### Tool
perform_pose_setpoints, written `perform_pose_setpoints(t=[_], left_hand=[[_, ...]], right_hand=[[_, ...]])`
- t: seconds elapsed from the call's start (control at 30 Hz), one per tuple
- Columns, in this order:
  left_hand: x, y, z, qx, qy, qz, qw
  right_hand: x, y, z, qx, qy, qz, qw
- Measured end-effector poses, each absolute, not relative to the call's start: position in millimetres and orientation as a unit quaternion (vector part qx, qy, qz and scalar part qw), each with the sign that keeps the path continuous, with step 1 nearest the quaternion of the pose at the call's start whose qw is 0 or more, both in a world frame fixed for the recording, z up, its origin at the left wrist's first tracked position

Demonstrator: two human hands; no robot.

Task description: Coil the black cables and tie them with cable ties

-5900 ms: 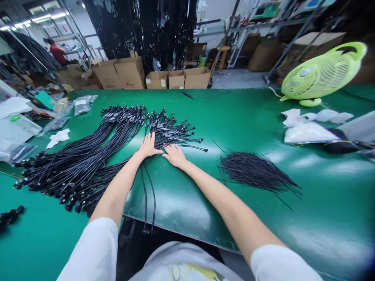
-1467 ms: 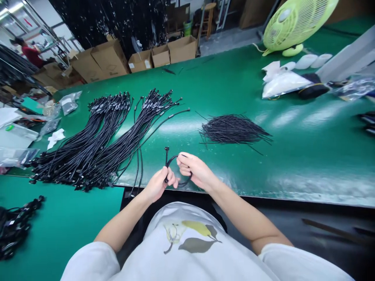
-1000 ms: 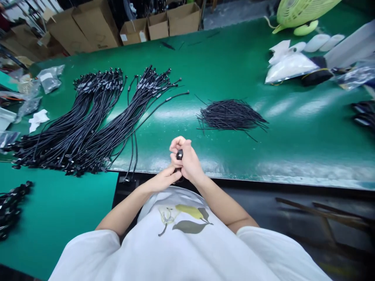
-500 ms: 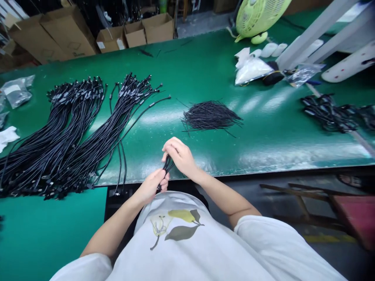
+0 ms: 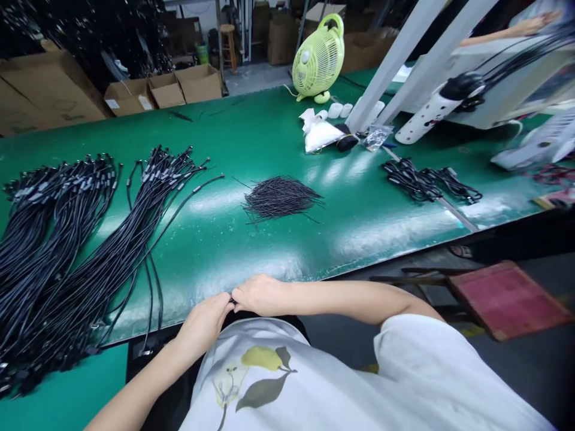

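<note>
Both hands have moved down to the table's near edge (image 5: pixel 314 272), left (image 5: pixel 204 320) and right (image 5: pixel 260 294) pinched together on a mostly hidden black cable (image 5: pixel 232 300).

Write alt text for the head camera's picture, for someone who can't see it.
A left hand and right hand meet at the near edge of a green table, fingers pinching something dark, mostly hidden. Black cables lie to the left, thin black strips ahead, a light-green fan beyond.

Left hand (image 5: pixel 204 320), right hand (image 5: pixel 260 294) meeting at waist, fingers curled.
</note>
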State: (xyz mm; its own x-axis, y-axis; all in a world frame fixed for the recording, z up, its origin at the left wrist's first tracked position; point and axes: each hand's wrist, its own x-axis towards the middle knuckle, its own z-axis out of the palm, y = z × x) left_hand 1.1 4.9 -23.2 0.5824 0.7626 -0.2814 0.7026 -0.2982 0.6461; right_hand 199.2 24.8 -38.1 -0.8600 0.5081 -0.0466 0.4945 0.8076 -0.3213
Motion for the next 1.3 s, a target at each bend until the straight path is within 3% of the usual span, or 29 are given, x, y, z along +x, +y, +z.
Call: perform_pose_setpoints(t=[0.1,0.17,0.27,0.33,0.4,0.7,1.1,1.3], left_hand=[[-1,7,-27,0.762,0.467,0.059,0.444],[-4,10,-30,0.690,0.492,0.107,0.520],[-6,13,-37,0.553,0.508,0.238,0.615],[-1,13,-41,0.482,0.498,0.296,0.657],[7,12,-44,0.443,0.486,0.310,0.687],[29,9,-40,0.383,0.467,0.334,0.723],[53,8,-29,0.360,0.440,0.352,0.744],[73,16,-18,0.362,0.416,0.363,0.751]], right_hand=[[215,40,-33,-0.233,-0.944,0.221,0.071],[243,60,-34,-0.269,-0.921,0.233,0.160],[300,98,-46,-0.531,-0.796,0.119,0.265],[337,118,-60,-0.673,-0.696,0.025,0.250],[361,128,-75,-0.726,-0.652,-0.015,0.215],[384,127,-85,-0.721,-0.669,-0.026,0.178],[362,111,-54,-0.722,-0.633,-0.085,0.268],[329,109,-41,-0.720,-0.609,-0.008,0.331]])
